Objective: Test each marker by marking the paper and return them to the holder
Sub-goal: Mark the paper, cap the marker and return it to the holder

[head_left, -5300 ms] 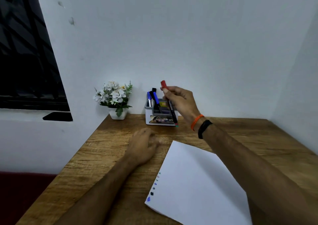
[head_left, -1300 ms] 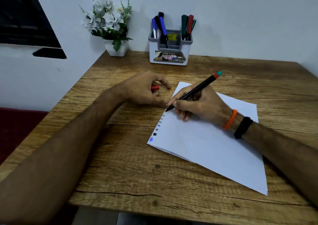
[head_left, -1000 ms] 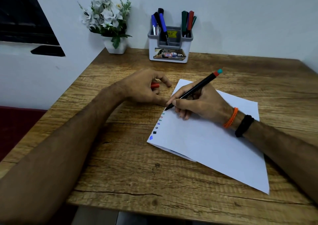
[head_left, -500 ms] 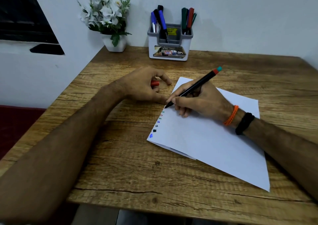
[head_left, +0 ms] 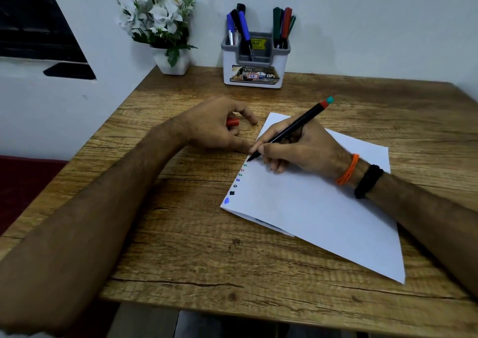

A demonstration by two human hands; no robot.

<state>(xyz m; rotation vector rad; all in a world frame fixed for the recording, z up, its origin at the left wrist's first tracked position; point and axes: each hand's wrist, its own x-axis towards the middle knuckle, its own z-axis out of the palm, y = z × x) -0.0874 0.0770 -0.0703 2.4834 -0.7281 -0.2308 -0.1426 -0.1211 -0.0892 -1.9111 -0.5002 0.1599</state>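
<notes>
The right hand [head_left: 292, 149] is gripping the black marker [head_left: 289, 130], its tip touching the paper [head_left: 310, 208] on the tabletop [head_left: 181, 247]. The left hand [head_left: 214, 128] is holding a red cap [head_left: 232, 122] beside the paper.

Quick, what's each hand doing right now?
Left hand: curled around a red cap.
Right hand: gripping a black marker, tip on the paper.
</notes>
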